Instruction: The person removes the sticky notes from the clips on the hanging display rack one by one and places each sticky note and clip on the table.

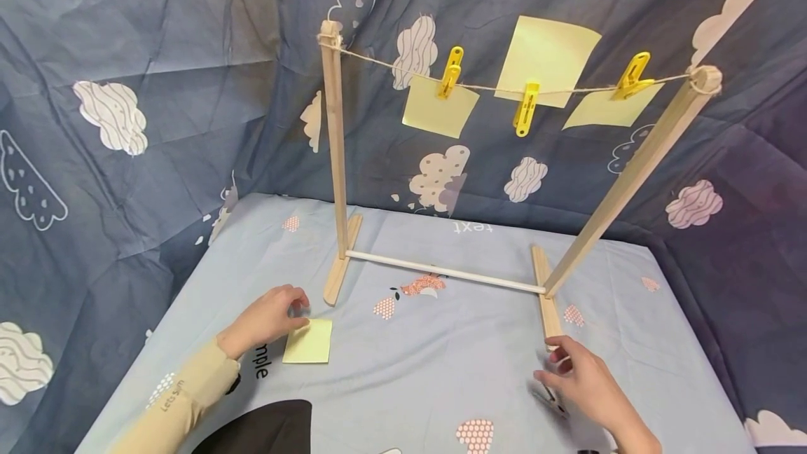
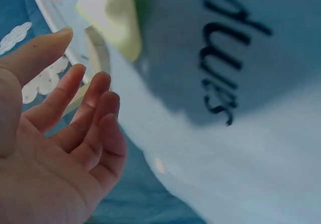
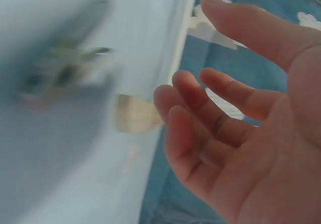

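Note:
A square yellow sticky note [image 1: 309, 345] lies on the cloth-covered table. Just over its upper left corner hovers my left hand [image 1: 265, 319], fingers loosely bent and the palm bare in the left wrist view. Close to the right foot of the wooden rack is my right hand [image 1: 586, 385], its fingers relaxed and holding nothing. Below that hand lies a greyish clip [image 1: 555, 401], partly hidden in the head view and blurred in the right wrist view. Along the rack's string [image 1: 387, 64], yellow clothespins [image 1: 527, 109] hold three yellow sheets [image 1: 547, 54].
The rack has two upright posts [image 1: 335, 146], wooden feet [image 1: 343, 258] and a white crossbar [image 1: 444, 273] low between them. Dark cloud-patterned cloth [image 1: 189, 181] hangs around the table [image 1: 403, 377]. A small black object [image 1: 588, 451] shows at the bottom edge.

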A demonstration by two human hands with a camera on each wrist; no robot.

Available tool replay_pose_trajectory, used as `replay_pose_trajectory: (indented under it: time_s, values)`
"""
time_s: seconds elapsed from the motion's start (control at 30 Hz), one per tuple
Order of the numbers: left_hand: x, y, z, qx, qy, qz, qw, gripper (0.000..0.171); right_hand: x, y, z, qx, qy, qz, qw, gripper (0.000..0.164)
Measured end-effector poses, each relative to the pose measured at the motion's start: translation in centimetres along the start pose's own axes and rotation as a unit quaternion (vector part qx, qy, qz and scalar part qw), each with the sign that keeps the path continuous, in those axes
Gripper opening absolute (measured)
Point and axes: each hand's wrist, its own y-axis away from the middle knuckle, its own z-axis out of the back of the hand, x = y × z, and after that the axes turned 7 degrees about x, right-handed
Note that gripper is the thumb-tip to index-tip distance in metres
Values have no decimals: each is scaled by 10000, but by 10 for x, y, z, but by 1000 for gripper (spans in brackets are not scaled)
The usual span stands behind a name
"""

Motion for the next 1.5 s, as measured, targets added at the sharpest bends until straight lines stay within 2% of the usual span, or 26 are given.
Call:
replay_pose_trajectory:
  time_s: [0.1,0.23,0.3,0.37,0.43,0.47,0.57,0.6,0.67,0.73,0.83,0.93,1.2,1.23,1.3,1.47,1.5]
  values:
    - [-3,0,8,-186,106,-288,9994,18,9,-1,11,-559,147,484,9972,49]
    - [-11,0,21,-389,554,-722,9951,12,27,-2,27,-1399,410,1187,9822,42]
    - [-17,-1,32,-390,1022,-906,9899,9,38,-4,37,-1709,450,1528,9723,40]
    - [-25,-1,45,-246,1795,-1076,9775,11,51,-5,50,-1960,405,1961,9599,38]
    - [-35,-1,61,-114,2739,-1255,9535,15,65,-7,65,-2205,374,2433,9438,36]
    - [-41,-1,70,-40,3260,-1348,9357,17,73,-7,75,-2337,352,2705,9333,36]
    - [-58,-1,96,97,4655,-1696,8686,21,102,-8,104,-2803,303,3335,8996,38]
    - [-64,-2,104,84,4943,-1808,8503,20,112,-7,114,-2953,282,3465,8899,38]
    - [-78,-3,118,15,5370,-1921,8214,21,133,-4,132,-3195,173,3738,8706,38]
    - [-92,-7,129,-127,5568,-1920,8080,23,154,-1,147,-3358,34,3930,8560,40]
    - [-113,-15,141,-413,5554,-1806,8107,28,186,3,163,-3421,-231,4205,8400,43]
    - [-132,-25,150,-613,5485,-1664,8171,30,213,1,175,-3432,-400,4462,8255,45]
    - [-174,-54,166,-1141,5246,-1284,8339,29,254,-26,199,-3335,-472,4730,8141,46]
    - [-178,-57,167,-1198,5214,-1244,8356,30,258,-29,200,-3365,-400,4702,8149,45]
    - [-186,-64,169,-1302,5161,-1204,8380,32,267,-33,202,-3386,-349,4520,8245,45]
    - [-203,-79,173,-1506,4982,-1136,8463,43,283,-42,206,-3199,-158,3936,8617,49]
    - [-206,-81,173,-1513,4959,-1116,8478,46,286,-44,207,-3147,-143,3870,8666,49]
